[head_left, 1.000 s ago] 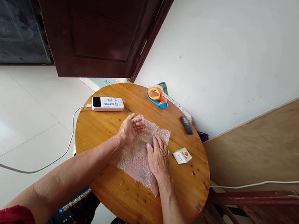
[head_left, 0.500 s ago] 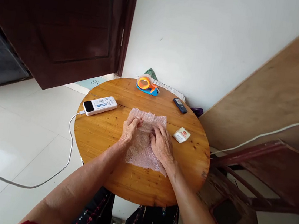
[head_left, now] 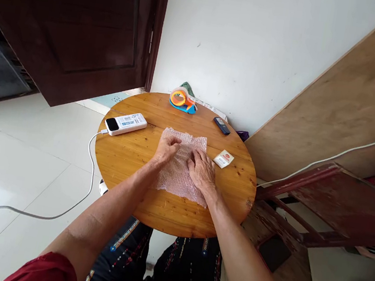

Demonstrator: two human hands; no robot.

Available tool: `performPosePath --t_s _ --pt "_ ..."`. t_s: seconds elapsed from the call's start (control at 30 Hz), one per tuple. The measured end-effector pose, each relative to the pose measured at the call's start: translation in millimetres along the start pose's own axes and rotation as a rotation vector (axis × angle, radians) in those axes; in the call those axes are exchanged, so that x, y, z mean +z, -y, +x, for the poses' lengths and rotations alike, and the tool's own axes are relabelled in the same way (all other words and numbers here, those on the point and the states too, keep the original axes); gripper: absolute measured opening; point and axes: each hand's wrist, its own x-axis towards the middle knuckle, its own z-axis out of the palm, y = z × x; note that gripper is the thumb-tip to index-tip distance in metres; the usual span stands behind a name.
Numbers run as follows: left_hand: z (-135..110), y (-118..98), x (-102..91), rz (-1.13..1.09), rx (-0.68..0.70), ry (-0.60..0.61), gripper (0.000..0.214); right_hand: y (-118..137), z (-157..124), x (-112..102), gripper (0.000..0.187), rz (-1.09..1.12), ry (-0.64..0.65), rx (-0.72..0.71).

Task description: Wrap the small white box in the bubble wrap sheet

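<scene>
Bubble wrap point(head_left: 177, 177) lies central on the table point(head_left: 122, 163). Left hand point(head_left: 167, 148) is half curled; its hold I cannot tell. Right hand point(head_left: 201, 171) rests nearly flat on the wrap, gripping nothing; sliding right, it may push the card point(head_left: 223, 159).

Here they are, left forearm point(head_left: 121, 196) and right forearm point(head_left: 234, 237) both stretching forward — the left hand point(head_left: 166, 150) curling its fingers point(head_left: 174, 140) inward, the right hand point(head_left: 202, 171) palm down, fingers extended — the two hands near each other, not touching.
</scene>
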Motion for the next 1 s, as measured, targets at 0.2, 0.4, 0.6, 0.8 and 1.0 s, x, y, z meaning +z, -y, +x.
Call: performPosePath --t_s 0.2,0.4,0.6,0.8,1.0 --pt "-19 6 2.6 0.902 0.469 0.193 0.015 -12 7 0 0.04 0.152 0.012 0.028" --pt "-24 8 2.8 1.332 0.621 0.259 0.046 -4 3 -2 0.039 0.043 -0.031 0.027" --pt "-25 -5 -0.2 1.418 0.593 0.31 0.058 -2 1 -3 0.04 0.062 -0.022 0.013" --pt "-57 -31 13.2 1.48 0.54 0.372 0.045 -2 -1 -6 0.036 0.091 -0.022 0.008" --pt "-108 -6 6.9 1.503 0.566 0.423 0.058 -4 -3 -4 0.038 0.152 -0.055 -0.029"
